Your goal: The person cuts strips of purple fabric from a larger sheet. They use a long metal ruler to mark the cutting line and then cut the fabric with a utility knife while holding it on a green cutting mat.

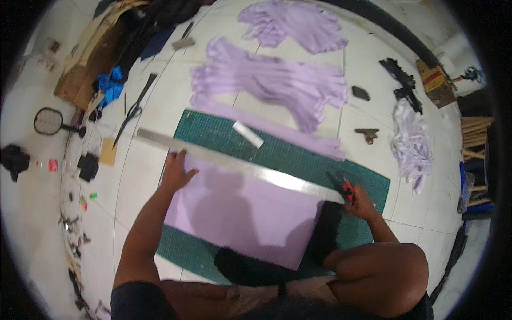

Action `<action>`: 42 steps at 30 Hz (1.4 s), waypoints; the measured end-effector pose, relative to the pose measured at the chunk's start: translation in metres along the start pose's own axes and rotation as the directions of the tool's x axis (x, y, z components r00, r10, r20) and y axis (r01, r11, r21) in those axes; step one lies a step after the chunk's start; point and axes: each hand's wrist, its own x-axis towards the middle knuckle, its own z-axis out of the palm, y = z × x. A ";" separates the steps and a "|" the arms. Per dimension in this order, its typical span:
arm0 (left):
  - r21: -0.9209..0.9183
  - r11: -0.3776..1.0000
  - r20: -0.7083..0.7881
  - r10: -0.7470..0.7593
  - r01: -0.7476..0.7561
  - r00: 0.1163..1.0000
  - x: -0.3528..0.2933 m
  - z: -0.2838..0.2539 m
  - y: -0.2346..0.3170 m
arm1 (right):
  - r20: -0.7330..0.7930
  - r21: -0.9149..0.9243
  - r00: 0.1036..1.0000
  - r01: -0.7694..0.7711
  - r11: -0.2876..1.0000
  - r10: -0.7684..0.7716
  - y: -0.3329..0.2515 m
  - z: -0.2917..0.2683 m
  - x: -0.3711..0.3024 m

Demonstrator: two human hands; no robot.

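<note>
Your left hand [176, 172] lies flat with fingers spread on the long metal ruler [240, 164], pressing it so it cannot slip. The lilac fabric sheet [240, 213] lies under the ruler on the green cutting mat [298, 154]. At 3 o'clock, your right hand [362, 205] has its fingers wrapped round a red cutter knife [348, 189] at the ruler's edge.

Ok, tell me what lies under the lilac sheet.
A green cutting mat shows around the lilac sheet. A metal ruler lies on the sheet's far edge. The mat beneath the sheet is hidden.
</note>
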 end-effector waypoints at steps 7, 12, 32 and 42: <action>-0.077 0.997 0.015 0.023 -0.022 1.000 0.003 -0.008 0.006 | 0.023 0.156 0.996 -0.086 0.984 0.083 0.007 0.008 -0.003; -0.118 0.993 -0.096 0.003 -0.014 0.995 0.000 -0.004 -0.017 | -0.087 0.196 0.996 0.000 0.981 0.017 0.013 0.024 -0.011; -0.114 0.991 -0.169 0.054 -0.074 0.984 -0.002 0.009 -0.021 | -0.285 -0.085 0.913 0.280 0.956 -0.292 0.001 0.028 -0.032; -0.040 0.998 -0.108 -0.048 0.044 0.993 0.001 0.007 -0.007 | -0.291 -0.030 0.954 0.069 0.997 -0.074 0.011 0.043 -0.048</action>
